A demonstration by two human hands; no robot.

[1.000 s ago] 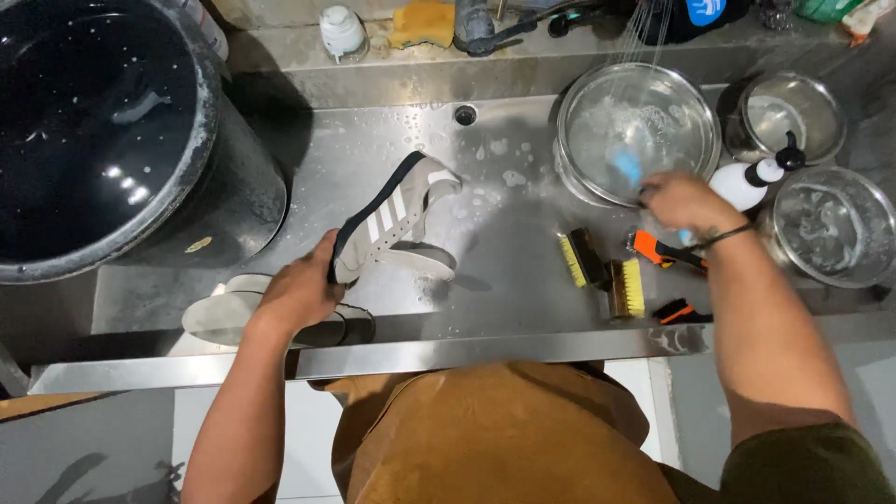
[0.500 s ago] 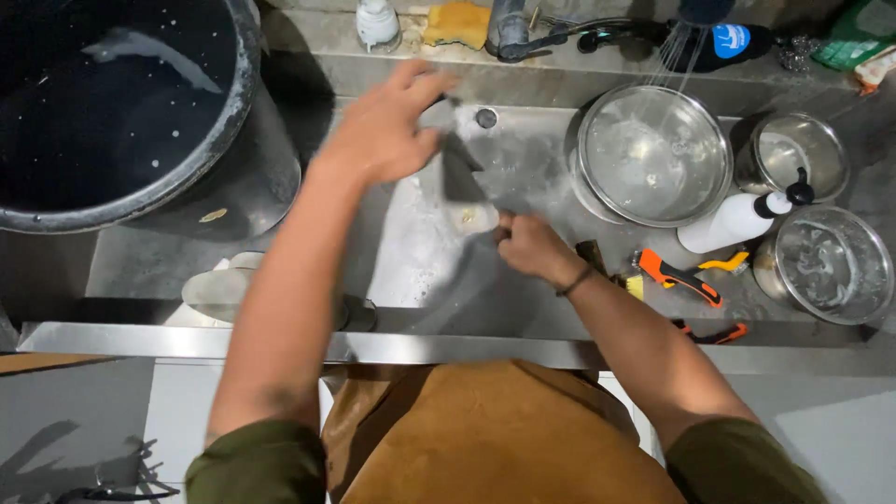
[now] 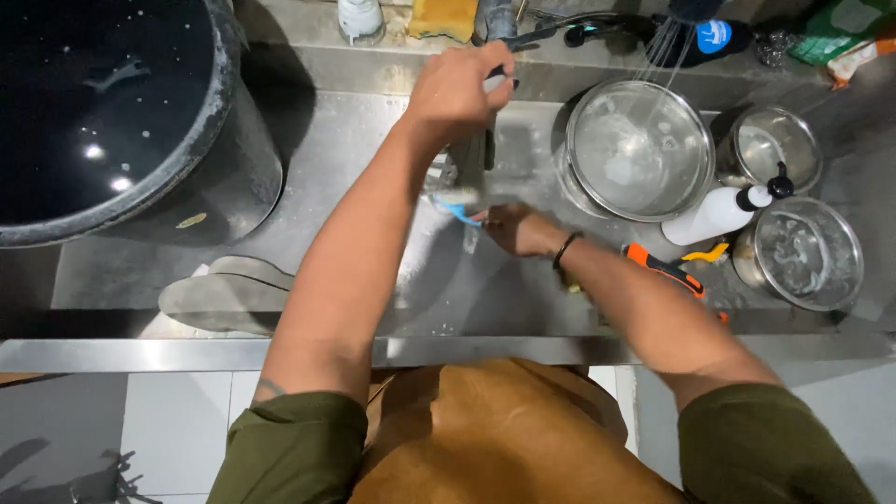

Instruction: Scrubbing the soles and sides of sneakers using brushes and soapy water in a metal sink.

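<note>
Holding a shoe [image 3: 464, 161] upright over the wet steel desk [image 3: 355, 149], the left hand [image 3: 457, 89] has its grip clenched on the upper end, so the shoe's long axis runs from that hand down toward the person. The right hand [image 3: 518, 229] lies just below, its grip closed on a blue-handled brush [image 3: 459, 203] whose bristles meet the shoe's lower end.

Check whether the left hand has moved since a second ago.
Yes. The left hand went from the sink's near edge, beside the big black pot, up to the tap at the back.
</note>
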